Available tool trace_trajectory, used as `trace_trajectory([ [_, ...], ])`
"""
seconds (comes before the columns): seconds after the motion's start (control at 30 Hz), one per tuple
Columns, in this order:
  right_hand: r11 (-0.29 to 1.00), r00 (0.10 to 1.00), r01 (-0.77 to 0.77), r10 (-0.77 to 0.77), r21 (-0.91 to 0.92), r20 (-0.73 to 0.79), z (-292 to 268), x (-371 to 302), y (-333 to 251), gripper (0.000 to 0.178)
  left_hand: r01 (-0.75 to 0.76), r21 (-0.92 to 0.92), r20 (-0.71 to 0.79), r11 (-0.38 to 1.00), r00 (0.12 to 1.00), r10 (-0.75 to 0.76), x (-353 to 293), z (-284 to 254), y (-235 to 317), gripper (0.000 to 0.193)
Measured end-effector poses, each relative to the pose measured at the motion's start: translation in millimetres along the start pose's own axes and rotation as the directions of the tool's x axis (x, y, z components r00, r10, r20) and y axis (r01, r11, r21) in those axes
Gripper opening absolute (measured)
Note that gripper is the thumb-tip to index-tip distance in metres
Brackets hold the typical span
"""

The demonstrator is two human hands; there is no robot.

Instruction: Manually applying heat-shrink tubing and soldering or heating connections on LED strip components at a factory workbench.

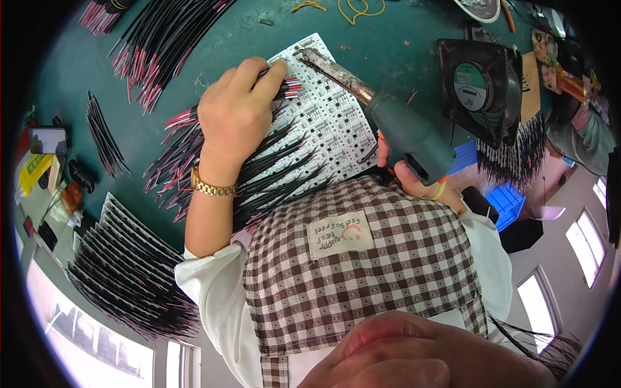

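Observation:
My left hand [236, 116] is closed round a few black wires [289, 88] with red and white ends, above a white circuit board panel [343, 123]. Dark components dot this panel in repeating rows. Across its near left part lie rows of black wires [275, 158], their coloured ends spreading past the left edge. My right hand [414, 178] grips a soldering gun [414, 132] with a dark green body, and the gun partly hides the fingers. Its long, crusted metal tip [333, 71] slants over the panel's far end, close to my left fingertips.
A black fan [482, 87] stands at the right, near a blue basket [504, 207] and a wired panel [514, 155]. Wire bundles [171, 45] lie far left, a smaller bunch [107, 139] nearer. Wired boards [129, 265] are stacked lower left. Another person's sleeve [585, 139] shows far right.

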State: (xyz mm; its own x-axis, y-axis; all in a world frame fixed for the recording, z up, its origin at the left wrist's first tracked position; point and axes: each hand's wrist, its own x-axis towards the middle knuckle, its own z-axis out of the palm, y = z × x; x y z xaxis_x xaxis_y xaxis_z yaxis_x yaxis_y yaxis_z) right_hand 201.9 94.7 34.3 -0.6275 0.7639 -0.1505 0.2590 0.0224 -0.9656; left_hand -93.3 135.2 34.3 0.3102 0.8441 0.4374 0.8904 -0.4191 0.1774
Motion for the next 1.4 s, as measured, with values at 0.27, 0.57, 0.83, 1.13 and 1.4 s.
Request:
trace_trajectory([
  [0.27, 0.999, 1.0, 0.029, -0.029, -0.013, 0.007, 8, -5, 9, 0.055, -0.025, -0.108, 0.02, 0.994, 0.999, 0.027, -6, 2, -4, 0.03],
  [0.57, 0.985, 0.996, -0.093, 0.094, 0.149, -0.003, 7, -5, -2, 0.054, -0.046, -0.107, 0.017, 0.993, 0.999, 0.049, 1, -2, -3, 0.03],
  [0.83, 0.955, 0.981, -0.189, 0.196, 0.228, -0.008, 3, -9, -5, 0.066, -0.032, -0.102, 0.049, 0.994, 0.998, 0.037, -1, 3, 0, 0.03],
  [1.13, 0.992, 0.999, -0.03, 0.028, 0.12, 0.016, -1, -8, 5, 0.045, -0.027, -0.138, 0.091, 0.99, 0.995, 0.039, 2, 2, 1, 0.029],
  [1.4, 0.962, 0.991, -0.131, 0.13, 0.239, 0.019, 8, -11, 0, 0.039, -0.015, -0.178, 0.111, 0.984, 0.993, 0.035, 3, -4, -2, 0.026],
])
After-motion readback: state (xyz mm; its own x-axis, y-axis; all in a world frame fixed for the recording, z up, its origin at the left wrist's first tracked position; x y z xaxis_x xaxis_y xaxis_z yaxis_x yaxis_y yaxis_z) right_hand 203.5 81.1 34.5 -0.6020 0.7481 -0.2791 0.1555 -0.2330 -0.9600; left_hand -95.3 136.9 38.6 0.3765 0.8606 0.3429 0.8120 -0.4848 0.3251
